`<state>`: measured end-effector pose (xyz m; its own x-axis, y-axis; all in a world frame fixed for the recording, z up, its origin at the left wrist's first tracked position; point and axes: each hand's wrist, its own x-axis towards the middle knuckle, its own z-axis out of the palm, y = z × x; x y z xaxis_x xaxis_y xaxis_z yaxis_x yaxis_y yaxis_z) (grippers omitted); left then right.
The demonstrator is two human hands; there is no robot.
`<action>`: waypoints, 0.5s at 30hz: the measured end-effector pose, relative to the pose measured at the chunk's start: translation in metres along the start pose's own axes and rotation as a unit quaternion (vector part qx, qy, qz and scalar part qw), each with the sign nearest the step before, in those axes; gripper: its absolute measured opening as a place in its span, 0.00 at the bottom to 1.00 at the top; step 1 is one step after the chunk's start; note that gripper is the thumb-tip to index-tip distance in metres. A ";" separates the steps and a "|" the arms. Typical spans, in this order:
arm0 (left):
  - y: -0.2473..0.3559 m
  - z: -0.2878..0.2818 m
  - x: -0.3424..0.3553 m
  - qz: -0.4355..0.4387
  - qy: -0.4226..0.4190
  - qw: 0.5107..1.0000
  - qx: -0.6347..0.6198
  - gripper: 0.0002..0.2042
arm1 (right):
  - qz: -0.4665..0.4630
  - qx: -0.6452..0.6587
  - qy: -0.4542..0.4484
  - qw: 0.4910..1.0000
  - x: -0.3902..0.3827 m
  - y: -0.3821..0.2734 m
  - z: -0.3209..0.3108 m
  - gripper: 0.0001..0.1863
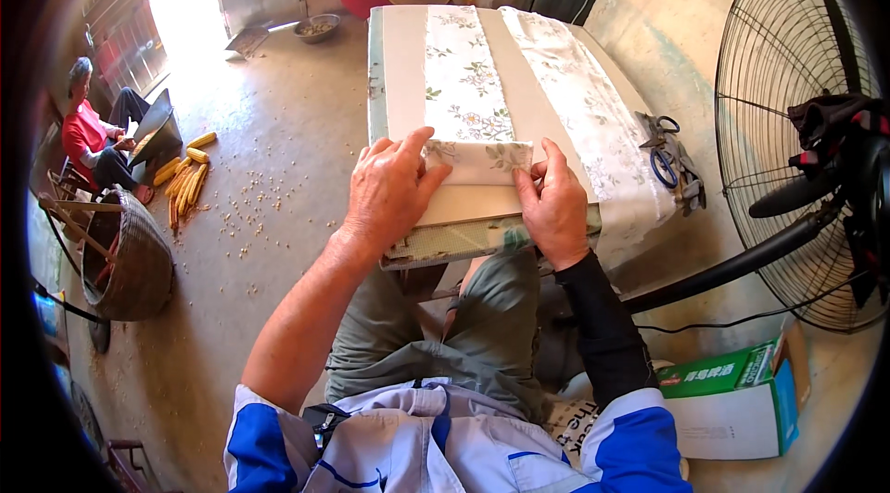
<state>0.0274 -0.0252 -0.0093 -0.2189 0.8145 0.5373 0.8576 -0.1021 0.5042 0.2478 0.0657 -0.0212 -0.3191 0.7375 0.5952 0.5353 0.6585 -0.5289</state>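
A white strip of floral cloth runs down the table, its near end turned over into a flat fold. My left hand grips the fold's left end, with the thumb on top. At the right end my right hand pinches the same fold between thumb and fingers. A second floral strip lies to the right and hangs over the table's edge. Dark-handled scissors rest beside that strip, at the right edge. Under the cloth is a pale board on the table.
A black standing fan is close on the right, above a green and white carton. At left a person sits near corn cobs, scattered kernels and a woven basket. A metal bowl is on the floor behind.
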 end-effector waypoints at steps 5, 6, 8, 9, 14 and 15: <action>-0.005 0.006 0.001 0.021 0.032 0.999 0.015 0.24 | 0.003 -0.030 -0.007 1.000 0.002 -0.004 0.000 0.30; -0.005 0.006 0.002 0.020 0.029 0.999 0.019 0.25 | 0.003 -0.030 -0.007 1.000 0.002 -0.004 0.000 0.30; -0.004 0.006 0.002 0.022 0.028 0.999 0.019 0.25 | 0.004 -0.042 -0.005 0.999 0.002 -0.005 0.001 0.30; -0.004 0.005 0.003 0.024 0.026 0.999 0.020 0.26 | 0.003 -0.043 -0.005 0.999 0.003 -0.006 0.001 0.30; -0.002 0.003 0.001 0.043 0.028 0.998 0.035 0.20 | -0.006 -0.066 0.005 0.998 0.001 -0.008 0.004 0.30; -0.003 0.003 0.000 0.042 0.025 0.998 0.036 0.17 | -0.008 -0.067 0.009 0.998 0.001 -0.007 0.005 0.30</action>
<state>0.0260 -0.0231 -0.0132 -0.1658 0.7756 0.6091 0.9047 -0.1261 0.4069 0.2401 0.0628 -0.0199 -0.3144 0.7240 0.6140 0.6306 0.6428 -0.4350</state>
